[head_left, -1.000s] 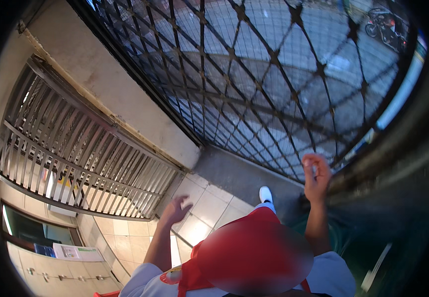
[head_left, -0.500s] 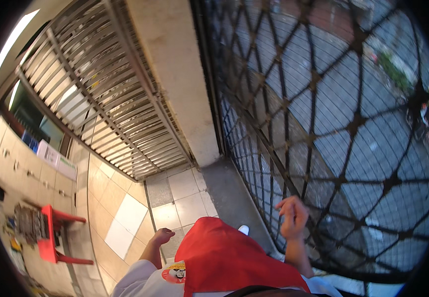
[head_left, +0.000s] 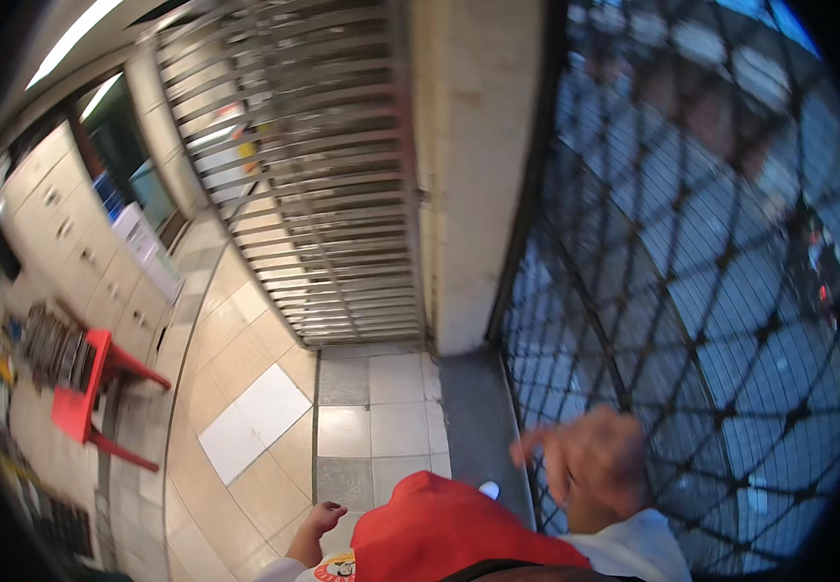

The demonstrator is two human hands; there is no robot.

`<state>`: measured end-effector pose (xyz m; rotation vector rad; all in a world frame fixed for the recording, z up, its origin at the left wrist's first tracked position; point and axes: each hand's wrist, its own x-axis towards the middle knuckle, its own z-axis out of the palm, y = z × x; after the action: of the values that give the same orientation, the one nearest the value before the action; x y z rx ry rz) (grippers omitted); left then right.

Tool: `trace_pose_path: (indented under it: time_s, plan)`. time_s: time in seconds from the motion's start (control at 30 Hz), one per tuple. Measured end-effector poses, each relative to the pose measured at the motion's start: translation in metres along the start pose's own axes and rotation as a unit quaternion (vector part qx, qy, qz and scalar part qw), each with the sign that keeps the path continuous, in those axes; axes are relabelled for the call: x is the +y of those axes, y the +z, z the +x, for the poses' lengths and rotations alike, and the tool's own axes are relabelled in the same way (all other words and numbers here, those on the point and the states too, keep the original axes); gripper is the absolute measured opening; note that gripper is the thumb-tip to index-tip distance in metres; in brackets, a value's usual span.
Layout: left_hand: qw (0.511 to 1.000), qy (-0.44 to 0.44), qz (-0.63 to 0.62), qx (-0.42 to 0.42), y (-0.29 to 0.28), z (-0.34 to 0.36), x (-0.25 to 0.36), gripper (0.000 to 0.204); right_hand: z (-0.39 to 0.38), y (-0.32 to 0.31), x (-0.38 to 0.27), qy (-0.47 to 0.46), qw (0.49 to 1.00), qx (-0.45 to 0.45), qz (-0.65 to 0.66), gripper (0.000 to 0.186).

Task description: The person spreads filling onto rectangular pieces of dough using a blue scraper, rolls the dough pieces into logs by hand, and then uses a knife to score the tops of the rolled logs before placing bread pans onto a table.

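My left hand (head_left: 323, 520) hangs low beside the red apron (head_left: 430, 519), above the floor tiles. Its fingers are loosely bent, and I see nothing in them. Held up in front of the black metal lattice (head_left: 721, 252), my right hand (head_left: 597, 468) is smeared by motion. Its index finger points left while the other fingers curl loosely apart, with no object in them. Whether it touches the lattice I cannot tell; it looks nearer to me than the bars. The tip of a white shoe (head_left: 489, 490) shows below, on the dark sill strip.
A slatted metal gate (head_left: 333, 175) stands ahead, beside a pale wall pillar (head_left: 478, 184). At left are a red plastic stool or table (head_left: 100, 388), pale drawers (head_left: 76, 233) and a white box (head_left: 146, 250). A white sheet (head_left: 255, 424) lies on the tiles. Beyond the lattice is a street.
The view has swung, so gate and pillar now stand more upright and further right. My right hand has come up closer to me, and my left hand sits lower.
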<state>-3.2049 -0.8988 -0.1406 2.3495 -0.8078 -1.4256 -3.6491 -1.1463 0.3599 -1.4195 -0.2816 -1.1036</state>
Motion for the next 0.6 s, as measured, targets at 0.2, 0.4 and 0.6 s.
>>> trace_pose_path:
  time_s: [0.2,0.4,0.6]
  plan:
    - [0.998,-0.001,0.036,0.06,-0.048,0.008,-0.103,0.058,0.103,0.142,0.077,-0.112,0.88,-0.356,0.292,0.049]
    - [0.977,-0.005,-0.141,0.159,-0.07,-0.051,-0.149,0.06,0.121,0.279,0.197,-0.04,0.826,-0.273,0.491,0.056]
    - [0.903,-0.081,-0.312,0.283,-0.112,-0.086,-0.203,0.06,0.212,0.387,0.32,0.009,0.666,-0.432,0.608,0.055]
